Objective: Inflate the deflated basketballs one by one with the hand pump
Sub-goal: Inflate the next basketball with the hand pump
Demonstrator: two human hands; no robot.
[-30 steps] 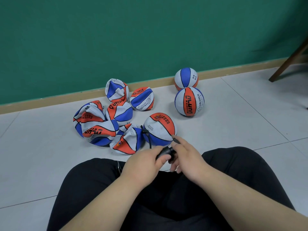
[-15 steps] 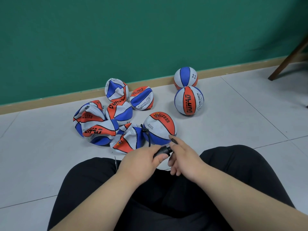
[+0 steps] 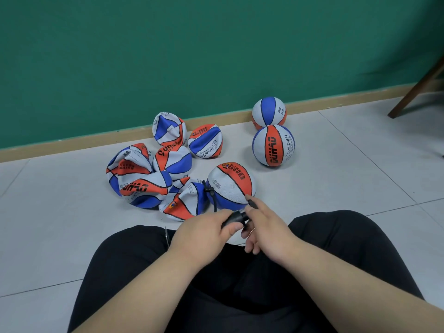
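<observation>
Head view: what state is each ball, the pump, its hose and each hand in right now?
Nearest ball, round, hose attached at its left side.
Round ball at right, inflated, untouched.
Round ball by the wall, inflated, untouched.
Crumpled balls, deflated, heaped together.
Hand pump, held between both hands.
Hose, runs from nearest ball down behind left hand.
Left hand, grips the pump barrel.
Right hand, pinches the pump's handle end.

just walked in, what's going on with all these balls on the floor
A person sitting on the floor holds a small black pump in both hands: the left hand grips its body, the right hand holds the far end. Its hose runs to the nearest ball, which looks nearly round. Two full balls sit by the wall on the right; a heap of flat balls lies on the left.
</observation>
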